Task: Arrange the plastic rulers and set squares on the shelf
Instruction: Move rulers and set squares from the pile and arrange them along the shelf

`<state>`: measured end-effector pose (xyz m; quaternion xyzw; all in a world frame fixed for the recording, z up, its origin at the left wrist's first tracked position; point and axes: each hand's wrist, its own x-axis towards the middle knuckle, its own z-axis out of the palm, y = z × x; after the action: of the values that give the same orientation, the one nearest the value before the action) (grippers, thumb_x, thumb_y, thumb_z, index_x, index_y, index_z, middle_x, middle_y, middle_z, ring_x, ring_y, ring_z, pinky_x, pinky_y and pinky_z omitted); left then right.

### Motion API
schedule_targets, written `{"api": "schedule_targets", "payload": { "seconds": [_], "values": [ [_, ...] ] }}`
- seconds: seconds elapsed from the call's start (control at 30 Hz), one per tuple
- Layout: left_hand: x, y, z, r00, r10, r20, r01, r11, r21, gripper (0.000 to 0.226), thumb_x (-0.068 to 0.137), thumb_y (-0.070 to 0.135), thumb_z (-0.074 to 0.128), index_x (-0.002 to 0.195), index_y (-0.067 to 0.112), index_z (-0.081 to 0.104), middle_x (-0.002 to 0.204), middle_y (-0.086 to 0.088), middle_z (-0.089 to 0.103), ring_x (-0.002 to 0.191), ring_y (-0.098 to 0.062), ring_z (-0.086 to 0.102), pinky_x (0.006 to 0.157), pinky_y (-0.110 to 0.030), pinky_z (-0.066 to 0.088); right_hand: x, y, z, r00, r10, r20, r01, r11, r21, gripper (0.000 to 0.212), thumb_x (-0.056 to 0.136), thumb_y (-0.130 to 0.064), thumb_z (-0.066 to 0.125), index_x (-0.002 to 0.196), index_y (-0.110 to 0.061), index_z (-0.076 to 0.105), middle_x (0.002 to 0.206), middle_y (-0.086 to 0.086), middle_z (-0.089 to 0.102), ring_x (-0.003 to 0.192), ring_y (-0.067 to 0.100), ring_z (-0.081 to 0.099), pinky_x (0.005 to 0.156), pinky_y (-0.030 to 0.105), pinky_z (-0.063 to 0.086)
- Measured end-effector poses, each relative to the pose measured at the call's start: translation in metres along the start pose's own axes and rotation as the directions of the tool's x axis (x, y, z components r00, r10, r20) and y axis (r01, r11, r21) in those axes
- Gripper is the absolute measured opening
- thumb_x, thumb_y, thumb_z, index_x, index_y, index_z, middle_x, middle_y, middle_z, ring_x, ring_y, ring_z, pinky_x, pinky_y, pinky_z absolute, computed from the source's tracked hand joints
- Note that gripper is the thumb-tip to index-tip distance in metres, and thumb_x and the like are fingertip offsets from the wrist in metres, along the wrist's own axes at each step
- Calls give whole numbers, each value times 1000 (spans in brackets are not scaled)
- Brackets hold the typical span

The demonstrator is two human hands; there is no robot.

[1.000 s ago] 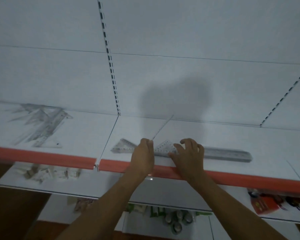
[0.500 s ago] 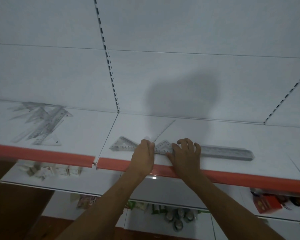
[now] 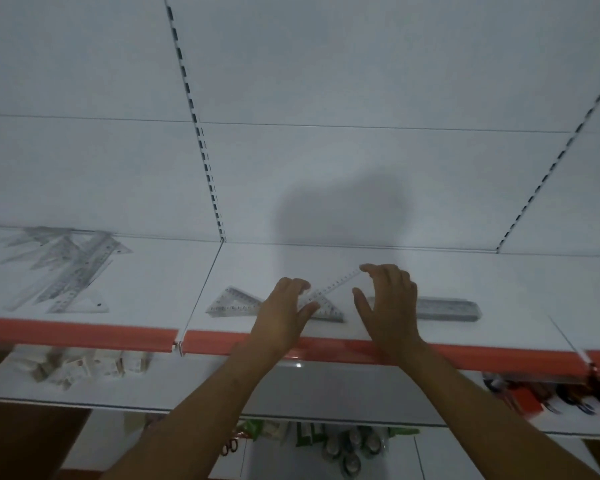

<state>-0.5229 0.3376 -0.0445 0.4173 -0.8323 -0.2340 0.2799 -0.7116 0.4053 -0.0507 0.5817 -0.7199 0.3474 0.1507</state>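
Observation:
A clear plastic ruler (image 3: pixel 336 282) runs slantwise above the white shelf (image 3: pixel 520 289), which has an orange front strip. My left hand (image 3: pixel 284 313) grips the ruler's near end between thumb and fingers. My right hand (image 3: pixel 390 303) is spread, its fingertips touching the ruler's far end and its thumb apart. One clear set square (image 3: pixel 236 301) lies flat left of my left hand, and another set square (image 3: pixel 328 310) lies between my hands. To the right of my right hand, partly hidden by it, lies a stack of rulers (image 3: pixel 445 308).
On the shelf section to the left lies a loose pile of rulers and set squares (image 3: pixel 66 271). A slotted upright (image 3: pixel 201 140) divides the back panel. Lower shelves hold small boxes (image 3: pixel 94 367), red packets (image 3: pixel 527 400) and tape rolls (image 3: pixel 352 452).
The ruler in my left hand has turned from edge-on to flatter, its markings now showing. My right hand has lifted off the set square and reached back to the ruler's far end.

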Motion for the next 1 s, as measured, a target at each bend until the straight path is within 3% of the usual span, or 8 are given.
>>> {"api": "schedule_targets", "payload": {
  "seconds": [0.17,0.33,0.47,0.57,0.67,0.77,1.0],
  "values": [
    [14,36,13,983,173,57,-175,984,29,33,90,30,64,121,21,56,109,4,58,85,-4,48,81,-20,44,8,40,-30,982,-158,100,169,979,-116,45,77,-37,62,121,-28,61,123,-2,56,119,22,44,92,37,29],
    [29,68,27,951,282,127,-292,954,73,31,91,31,61,121,23,56,101,7,62,81,-6,47,79,-21,41,6,75,-60,984,-138,112,158,967,-201,39,73,-33,80,109,-28,66,109,-4,62,113,19,45,92,37,26],
    [34,83,45,950,274,153,-281,959,27,37,91,31,62,125,24,49,104,6,59,82,-8,49,78,-20,38,0,96,-78,983,-129,130,154,965,-211,37,77,-30,77,112,-26,67,104,-3,64,107,20,52,87,34,24],
    [38,88,56,948,268,173,-278,960,39,35,92,30,61,124,23,50,110,3,59,95,-12,53,86,-26,43,-5,113,-84,985,-61,159,94,973,-212,36,79,-30,75,114,-25,68,103,-2,64,104,21,53,85,34,24],
    [42,89,69,952,219,213,-251,959,133,36,94,34,57,127,23,50,120,2,57,111,-16,51,96,-33,40,-9,126,-84,975,-20,222,70,974,-217,32,82,-33,70,114,-25,68,102,-2,65,103,24,57,85,35,24],
    [47,88,80,955,140,263,-209,944,256,37,95,39,53,129,24,49,129,2,52,120,-18,44,100,-37,35,-10,133,-81,953,73,294,-17,981,-191,35,87,-36,65,120,-25,65,114,-3,63,115,20,51,91,33,22],
    [53,83,88,952,48,303,-133,955,265,35,96,36,52,128,23,50,131,2,51,120,-18,43,100,-37,36,-7,144,-66,923,96,372,-42,988,-150,33,91,-42,57,120,-29,62,122,-9,58,121,10,46,94,29,19]
  ]
}}
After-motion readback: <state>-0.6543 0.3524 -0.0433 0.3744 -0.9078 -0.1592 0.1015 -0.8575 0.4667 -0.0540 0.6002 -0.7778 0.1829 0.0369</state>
